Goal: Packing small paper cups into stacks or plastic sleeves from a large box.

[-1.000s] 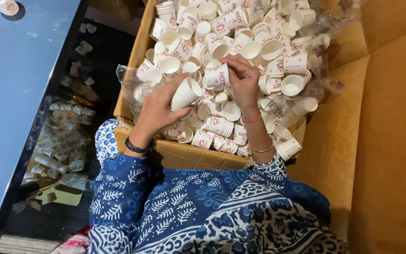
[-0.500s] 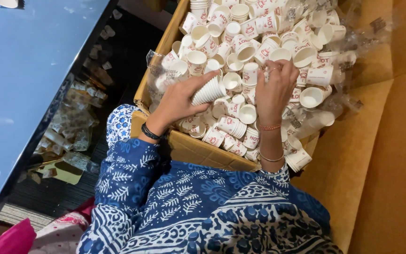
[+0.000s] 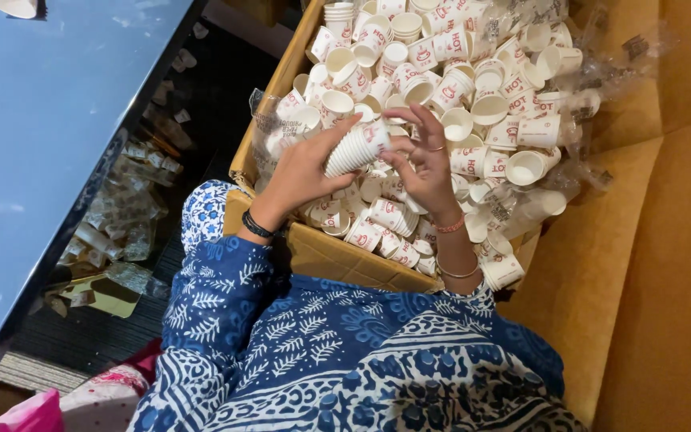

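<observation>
A cardboard box [image 3: 337, 260] rests on my lap, filled with several loose white paper cups [image 3: 513, 132] with red print. My left hand [image 3: 301, 172] grips a short nested stack of cups [image 3: 355, 149], held slanted above the pile. My right hand [image 3: 424, 160] is at the open end of that stack, fingers spread, fingertips touching the rim of the outermost cup. A dark band circles my left wrist and bangles sit on my right wrist.
A blue tabletop [image 3: 49, 136] runs along the left. Below it, on a dark floor, lie crumpled clear wrappers and scraps [image 3: 121, 216]. Clear plastic bag film [image 3: 593, 72] lines the box's right side. A tan cushioned seat [image 3: 657, 264] lies to the right.
My right hand has lifted off the pile in the box and come to the mouth of the stack in my left hand. The view has shifted slightly.
</observation>
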